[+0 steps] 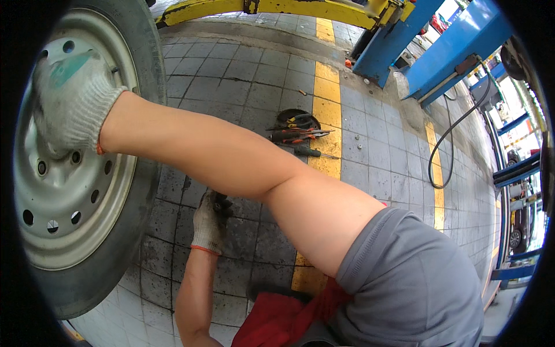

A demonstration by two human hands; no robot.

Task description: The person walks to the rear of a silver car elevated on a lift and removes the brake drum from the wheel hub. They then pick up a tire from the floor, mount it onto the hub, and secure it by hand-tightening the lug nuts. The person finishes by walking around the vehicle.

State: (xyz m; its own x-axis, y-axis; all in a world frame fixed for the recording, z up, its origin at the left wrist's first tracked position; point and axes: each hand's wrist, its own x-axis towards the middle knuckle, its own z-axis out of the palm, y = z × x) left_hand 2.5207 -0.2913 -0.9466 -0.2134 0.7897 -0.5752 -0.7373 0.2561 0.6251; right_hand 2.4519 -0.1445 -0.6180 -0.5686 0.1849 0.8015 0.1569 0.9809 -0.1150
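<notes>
The wheel [66, 194], a silver steel rim with round holes inside a black tyre [151, 87], stands upright directly under the right hand [72, 104]. That hand, in a pale knitted glove with a green patch on its back, lies over the middle of the rim; its fingers are out of sight, so I cannot tell how far it is open or whether it grips anything. Several of the rim's round holes show below the glove.

Lower than the right hand and to its right is the left hand [206, 226], also gloved, apart from the tyre. Its fingers seem bent toward a dark object [221, 204] beside them, but the right forearm partly covers them, and I cannot tell whether it has hold of it.

Farther to the right of both hands, past the right forearm, a round black dish [300, 113] sits on the tiled floor [387, 156] with several hand tools at it; a screwdriver [306, 151] lies just beside them. A yellow stripe [325, 118] runs near these tools.

Well beyond the hands are a yellow beam [312, 9], blue posts [451, 49] and a looping black hose [430, 168].
</notes>
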